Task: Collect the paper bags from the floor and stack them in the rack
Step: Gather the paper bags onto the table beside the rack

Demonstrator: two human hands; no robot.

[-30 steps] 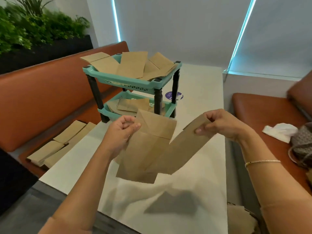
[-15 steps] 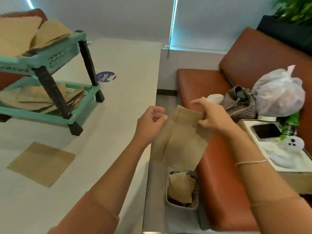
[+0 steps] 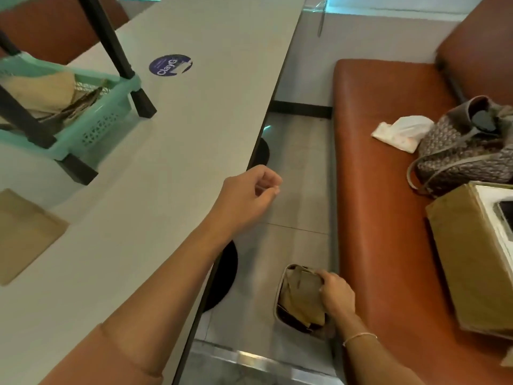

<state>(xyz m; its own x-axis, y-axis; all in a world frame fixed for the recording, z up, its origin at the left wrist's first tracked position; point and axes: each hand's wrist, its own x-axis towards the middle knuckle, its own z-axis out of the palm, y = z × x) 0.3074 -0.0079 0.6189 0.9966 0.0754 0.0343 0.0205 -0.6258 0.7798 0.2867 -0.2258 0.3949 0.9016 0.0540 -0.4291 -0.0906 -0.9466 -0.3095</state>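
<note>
Several brown paper bags [image 3: 301, 298] sit in a small grey container [image 3: 278, 294] on the floor between the table and the bench. My right hand [image 3: 337, 297] reaches down to it, fingers curled over the top bags. My left hand [image 3: 249, 195] hovers at the table's right edge, loosely curled and holding nothing. The teal rack [image 3: 91, 129] with black legs stands on the table at the upper left; its lower tier holds more paper bags [image 3: 41, 90]. One flat paper bag [image 3: 25, 232] lies on the table at the left edge.
The white table [image 3: 194, 134] fills the left half, with round black bases [image 3: 224, 273] below it. The orange bench [image 3: 374, 190] on the right carries a patterned handbag [image 3: 466, 151], a white cloth [image 3: 402, 132] and a cardboard box [image 3: 466, 259].
My view has tilted down toward the floor. My right hand dropped from chest height to the container; the bag held between both hands is gone from my left hand, which now hangs free.
</note>
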